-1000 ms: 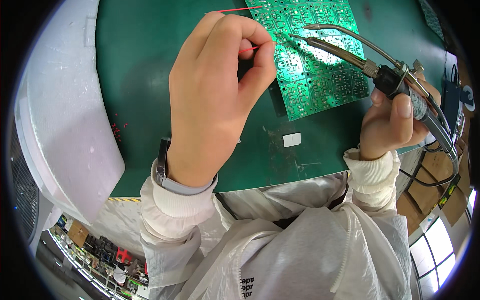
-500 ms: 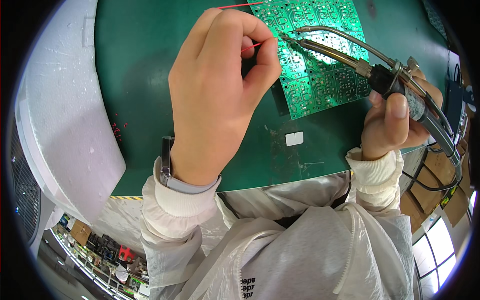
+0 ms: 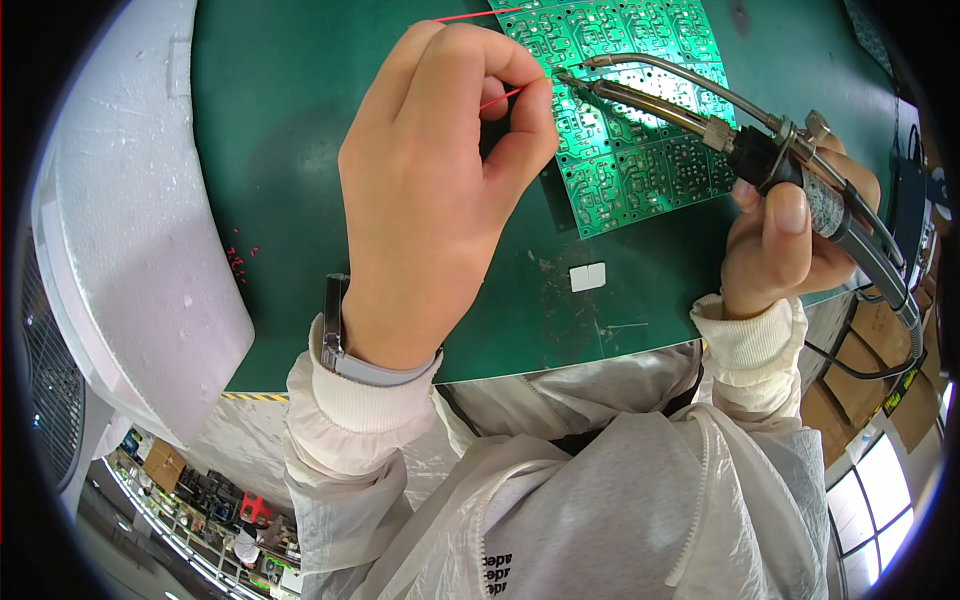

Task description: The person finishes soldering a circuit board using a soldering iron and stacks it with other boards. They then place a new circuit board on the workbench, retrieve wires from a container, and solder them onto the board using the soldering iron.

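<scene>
My left hand pinches a thin red wire between thumb and forefinger, at the left part of a green circuit board. My right hand is wrapped round the handle of a soldering iron that has a thin curved metal feed tube clamped along it. The iron's tip points left and meets the board right beside my left fingertips. Whether tip and wire touch cannot be made out. Another red wire runs from behind my left hand to the board's upper left edge.
The board lies on a green work mat. Two small white pieces sit on the mat below the board. Tiny red scraps are scattered at the left, beside a white foam block. A black cable trails at the right.
The iron and my right hand have shifted very slightly left, with the tip still at my left fingertips. My left hand keeps its pinch on the wire.
</scene>
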`<state>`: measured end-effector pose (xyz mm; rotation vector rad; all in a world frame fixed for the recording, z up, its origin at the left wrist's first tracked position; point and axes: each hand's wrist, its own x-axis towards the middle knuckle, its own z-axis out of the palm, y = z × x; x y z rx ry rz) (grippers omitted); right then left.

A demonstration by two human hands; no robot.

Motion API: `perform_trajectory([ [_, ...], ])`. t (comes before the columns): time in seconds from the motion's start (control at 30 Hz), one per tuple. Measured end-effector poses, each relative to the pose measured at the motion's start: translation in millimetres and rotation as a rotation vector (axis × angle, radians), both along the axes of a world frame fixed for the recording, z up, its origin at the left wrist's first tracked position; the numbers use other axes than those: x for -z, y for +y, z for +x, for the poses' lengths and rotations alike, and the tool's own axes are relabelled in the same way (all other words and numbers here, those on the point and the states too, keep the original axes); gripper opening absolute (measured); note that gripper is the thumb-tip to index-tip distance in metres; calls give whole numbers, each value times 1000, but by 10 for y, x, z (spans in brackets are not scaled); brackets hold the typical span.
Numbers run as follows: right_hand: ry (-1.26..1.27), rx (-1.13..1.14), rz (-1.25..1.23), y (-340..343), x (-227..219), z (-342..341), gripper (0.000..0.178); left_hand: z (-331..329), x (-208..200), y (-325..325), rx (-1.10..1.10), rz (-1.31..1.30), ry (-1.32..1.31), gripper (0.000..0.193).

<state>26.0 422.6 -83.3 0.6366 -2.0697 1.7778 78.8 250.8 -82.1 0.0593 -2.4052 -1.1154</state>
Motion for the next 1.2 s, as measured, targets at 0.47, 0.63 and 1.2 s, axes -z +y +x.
perform_trajectory([
  [0.47, 36, -111, -8, 19, -2, -19, 37, -6, 57, -12, 22, 90, 9, 11],
  [0.63, 45, -107, -6, 5, -3, -15, 38, 10, 136, -5, 0, 212, 78, 11],
  [1.2, 144, -75, 135, -16, -21, -26, 35, 5, 65, -27, 18, 172, 22, 9],
])
